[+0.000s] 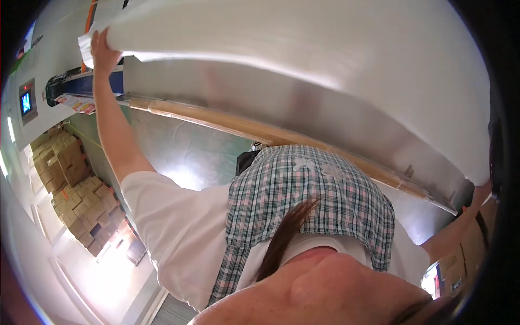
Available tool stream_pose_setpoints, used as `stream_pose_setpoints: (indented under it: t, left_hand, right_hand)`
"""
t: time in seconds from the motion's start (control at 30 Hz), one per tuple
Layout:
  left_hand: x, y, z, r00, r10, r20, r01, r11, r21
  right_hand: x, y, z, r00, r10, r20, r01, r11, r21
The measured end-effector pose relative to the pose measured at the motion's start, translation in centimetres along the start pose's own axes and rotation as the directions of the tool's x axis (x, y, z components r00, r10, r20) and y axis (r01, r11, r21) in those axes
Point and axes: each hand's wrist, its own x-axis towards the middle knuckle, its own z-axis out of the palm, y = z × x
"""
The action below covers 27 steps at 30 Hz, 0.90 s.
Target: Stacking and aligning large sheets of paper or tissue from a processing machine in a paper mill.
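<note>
Gripping paper stack (281, 38) edge — left hand (103, 51) | right hand (479, 195) barely visible

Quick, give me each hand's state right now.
Left hand: closed on the edge of the large white sheet stack.
Right hand: barely visible at the stack's far end; grip cannot be told.

I see only one view, from the camera on the person's head. It looks steeply down past the plaid apron (309, 200), which sits very close below the lens. The stack of white sheets (303, 49) stretches above the apron, and cardboard boxes (76, 195) lie far off to its left.
</note>
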Motion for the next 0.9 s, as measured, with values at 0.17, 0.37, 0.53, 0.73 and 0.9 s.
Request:
stream_pose_setpoints:
  t: [0.17,0.37,0.53,0.73,0.9]
  left_hand:
    - [-11.0,3.7,-0.3,0.953,-0.212,0.215,0.216,0.976,0.004]
    - [-16.9,5.6,0.4,0.851,-0.294,0.435,0.304,0.951,0.048]
    - [-13.9,3.8,0.6,0.747,-0.247,0.617,0.230,0.967,0.109]
    - [-2.4,1.5,6.7,-0.017,-0.206,0.978,0.263,0.943,0.203]
    - [2.1,5.9,7.7,0.258,-0.243,0.935,0.215,0.958,0.189]
  right_hand:
    - [-6.3,-8.4,3.1,0.994,-0.099,0.052,0.091,0.986,0.141]
    - [-12.7,-16.9,1.3,0.931,0.067,0.358,-0.117,0.986,0.120]
    - [-12.3,-11.8,3.6,0.882,-0.043,0.469,-0.047,0.983,0.179]
    - [2.6,-13.6,5.6,0.396,-0.120,0.910,-0.089,0.982,0.168]
    - [6.4,-15.7,5.4,0.291,-0.034,0.956,-0.226,0.969,0.103]
